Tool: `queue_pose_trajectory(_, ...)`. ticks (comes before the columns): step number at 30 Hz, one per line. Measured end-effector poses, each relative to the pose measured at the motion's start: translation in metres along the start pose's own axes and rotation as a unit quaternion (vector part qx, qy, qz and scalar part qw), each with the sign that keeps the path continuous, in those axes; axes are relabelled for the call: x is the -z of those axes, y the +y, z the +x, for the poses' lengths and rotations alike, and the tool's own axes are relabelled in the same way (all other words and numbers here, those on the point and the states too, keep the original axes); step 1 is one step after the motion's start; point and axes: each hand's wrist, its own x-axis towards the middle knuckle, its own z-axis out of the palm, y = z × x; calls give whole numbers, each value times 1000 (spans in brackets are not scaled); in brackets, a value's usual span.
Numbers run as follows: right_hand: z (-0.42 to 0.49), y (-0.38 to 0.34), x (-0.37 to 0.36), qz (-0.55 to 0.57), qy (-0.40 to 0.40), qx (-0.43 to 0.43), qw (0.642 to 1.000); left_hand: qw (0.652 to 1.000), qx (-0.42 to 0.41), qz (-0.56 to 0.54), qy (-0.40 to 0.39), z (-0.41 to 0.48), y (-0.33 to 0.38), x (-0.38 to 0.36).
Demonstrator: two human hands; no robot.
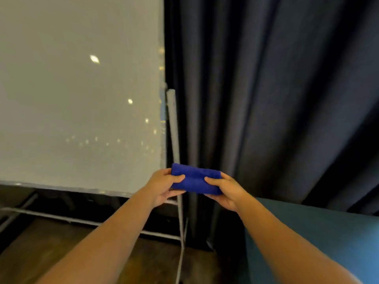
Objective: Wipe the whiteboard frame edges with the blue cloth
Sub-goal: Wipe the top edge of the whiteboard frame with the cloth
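the blue cloth (194, 179) is folded into a compact oblong and sits in the lower centre of the frame, held level between both hands. the left hand (162, 186) grips the cloth's left end, thumb on the near face and fingers curled under and behind it. the right hand (224, 190) grips the right end in the same manner, thumb on the near face and fingers wrapped beneath. both hands are clamped on the cloth; both forearms are bare and run in from the bottom edge of the frame.

the whiteboard (78, 95) fills the upper left of the frame, its surface showing small bright reflections. the frame edge (163, 119) along its right side runs vertically just above the cloth; whether the cloth touches it cannot be determined. a grey stand post (173, 124) rises just right of that edge, and the stand's lower rails (61, 217) cross the lower left over a wooden floor (41, 247).

a dark pleated curtain (276, 89) covers the right of the frame. a teal upholstered surface (317, 228) occupies the lower right.
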Motion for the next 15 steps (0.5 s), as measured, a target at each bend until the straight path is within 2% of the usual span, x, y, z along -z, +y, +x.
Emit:
queue_pose_trajectory(3,5,-43,-100,-58,-82,69,993,996,-77,-4,52,-45,74,66)
queue_pose_trajectory(7,-7,-108,-203,-142,-163,166,962,979,-166,9,119,-96,157,131)
queue_pose_trajectory(11,-13,-161,-271,-208,-194,247,926,962,-233,8,141,-118,219,172)
queue_pose_trajectory(15,-3,-209,-327,-276,-177,317,890,945,-286,3,160,-109,272,200)
